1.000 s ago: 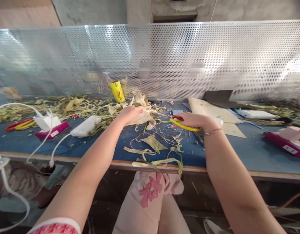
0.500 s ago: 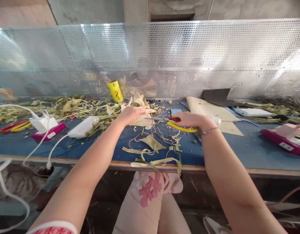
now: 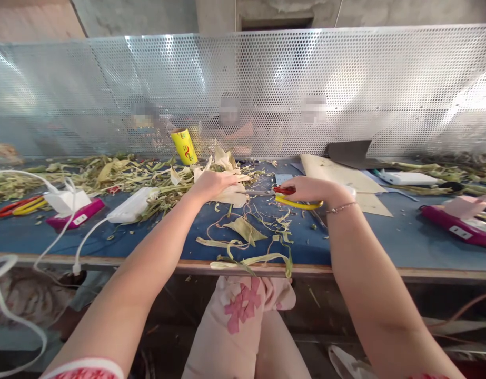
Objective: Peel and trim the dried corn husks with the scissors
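My right hand (image 3: 309, 189) is closed round a pair of scissors (image 3: 262, 193) with red and yellow handles. The blades point left, their tips at the pale dry leaves (image 3: 231, 196) under my left hand. My left hand (image 3: 215, 184) grips those papery leaves, its fingers pointing right; the fingertips are partly hidden among them. Closer to me lie loose scraps: a flat dry leaf (image 3: 246, 230), thin curled strips, and a long greenish strip (image 3: 262, 259) along the table's front edge.
Heaped dry stalks (image 3: 104, 173) cover the back left, with a tilted yellow tube (image 3: 184, 147) behind. A white power bank (image 3: 132, 205), magenta power strips (image 3: 75, 217) and cables lie nearby. Beige sheets (image 3: 341, 176) are at right. A perforated metal screen (image 3: 266, 68) stands behind, people beyond.
The scissors and my right hand have shifted slightly, and the yellow handle looks closer to the red one. My left hand stays on the leaves. The whole view has moved a little.
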### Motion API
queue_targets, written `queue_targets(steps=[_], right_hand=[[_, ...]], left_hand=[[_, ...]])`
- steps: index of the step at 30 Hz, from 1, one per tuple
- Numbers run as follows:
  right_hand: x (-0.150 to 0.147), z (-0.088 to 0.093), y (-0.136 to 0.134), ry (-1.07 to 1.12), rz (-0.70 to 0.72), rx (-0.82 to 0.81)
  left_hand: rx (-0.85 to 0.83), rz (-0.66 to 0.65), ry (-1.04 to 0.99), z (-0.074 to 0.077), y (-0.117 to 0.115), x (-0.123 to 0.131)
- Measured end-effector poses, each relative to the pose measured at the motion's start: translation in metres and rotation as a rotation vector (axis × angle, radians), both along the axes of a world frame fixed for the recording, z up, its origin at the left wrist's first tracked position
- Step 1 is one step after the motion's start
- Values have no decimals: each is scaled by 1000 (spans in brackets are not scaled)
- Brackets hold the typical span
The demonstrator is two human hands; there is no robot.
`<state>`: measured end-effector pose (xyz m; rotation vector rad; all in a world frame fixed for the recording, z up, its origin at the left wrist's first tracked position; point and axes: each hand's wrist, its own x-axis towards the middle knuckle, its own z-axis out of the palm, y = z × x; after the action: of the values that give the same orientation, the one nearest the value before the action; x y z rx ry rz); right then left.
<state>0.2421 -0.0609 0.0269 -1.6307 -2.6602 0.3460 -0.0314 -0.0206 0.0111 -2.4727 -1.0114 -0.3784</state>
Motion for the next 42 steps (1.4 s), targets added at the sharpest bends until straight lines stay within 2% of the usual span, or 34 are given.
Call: queue_targets(steps=[4,12,17,21,31,42], right_hand=[[5,-4,5,7,-16,3],[7,-9,11,45,12,-33],[0,-5,4,59,33,-36],[-3,-2,0,38,1,-25],[-6,-4,1,57,3,-42],[-7,-1,-2,-14,7,-20]], left_hand=[[10,48,10,1,2,-3],[27,237,14,6,11,-21],[57,268,10,7,9,-22],[81,241,-6,5,12,-22],[52,69,-81,0,11,-14],[110,-14,-63,-4,14,-12]])
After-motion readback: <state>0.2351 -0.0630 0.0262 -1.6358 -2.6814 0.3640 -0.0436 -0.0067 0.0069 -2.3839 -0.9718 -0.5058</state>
